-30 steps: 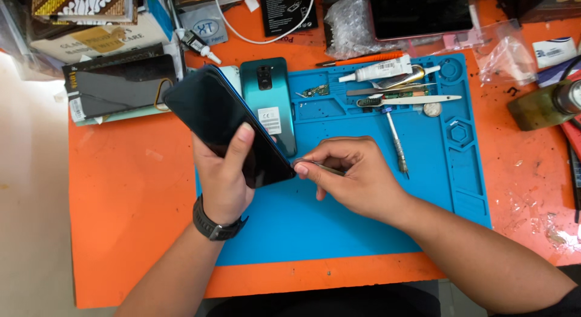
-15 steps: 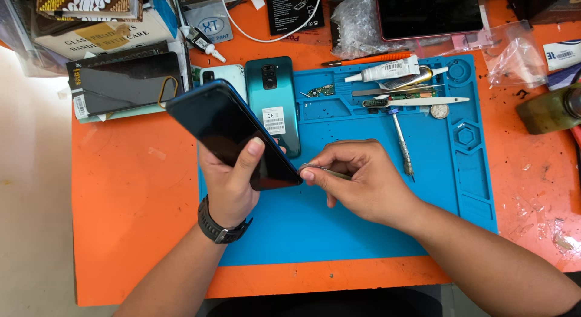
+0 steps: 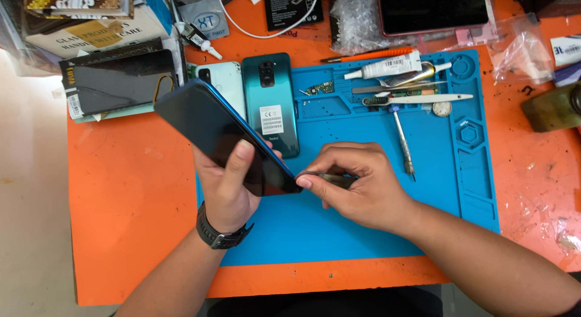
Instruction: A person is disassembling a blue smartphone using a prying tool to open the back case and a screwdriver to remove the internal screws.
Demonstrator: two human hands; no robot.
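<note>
The left hand [image 3: 227,187] grips a dark phone [image 3: 224,135] left of centre, thumb laid across its glass, the phone slanting from upper left down to lower right. The right hand [image 3: 357,184] is closed around a thin metal tool [image 3: 331,179], whose tip meets the phone's lower corner. Against the frame a second ago, both hands and the phone sit slightly lower and further right in the picture; the grip and the tool's contact at the corner look unchanged. A teal phone [image 3: 270,102] lies face down on the blue mat [image 3: 363,232] just above the hands, touching neither. A screwdriver [image 3: 402,141] lies on the mat to the right, near the right hand but apart from it. The orange table [image 3: 127,202] surrounds the mat.
</note>
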